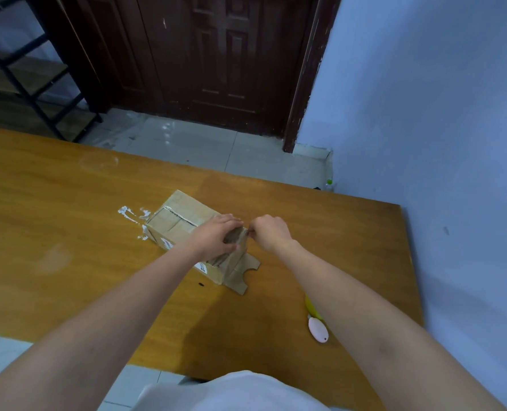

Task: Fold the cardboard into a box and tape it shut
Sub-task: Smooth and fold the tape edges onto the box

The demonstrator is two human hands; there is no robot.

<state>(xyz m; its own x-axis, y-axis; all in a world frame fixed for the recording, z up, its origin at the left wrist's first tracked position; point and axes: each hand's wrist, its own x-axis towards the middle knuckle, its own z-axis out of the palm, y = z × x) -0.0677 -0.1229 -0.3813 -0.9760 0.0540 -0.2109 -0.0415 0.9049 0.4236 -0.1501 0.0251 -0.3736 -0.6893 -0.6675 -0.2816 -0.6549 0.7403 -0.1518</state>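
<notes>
A small brown cardboard box (pixel 178 216) lies on the wooden table (pixel 68 209), its long side running from far left to near right. Old tape crosses its top. Its near end is unclosed, and one notched flap (pixel 243 274) lies flat on the table. My left hand (pixel 216 237) grips the near end of the box, fingers curled over the folded flaps. My right hand (pixel 268 232) pinches something small at the upper edge of that end; what it holds is too small to tell. No tape roll is in view.
A pink and yellow utility knife (pixel 317 326) lies near the table's right edge, partly under my right forearm. White tape scraps (pixel 130 215) stick to the table left of the box. A dark door, a blue wall and a metal shelf stand beyond.
</notes>
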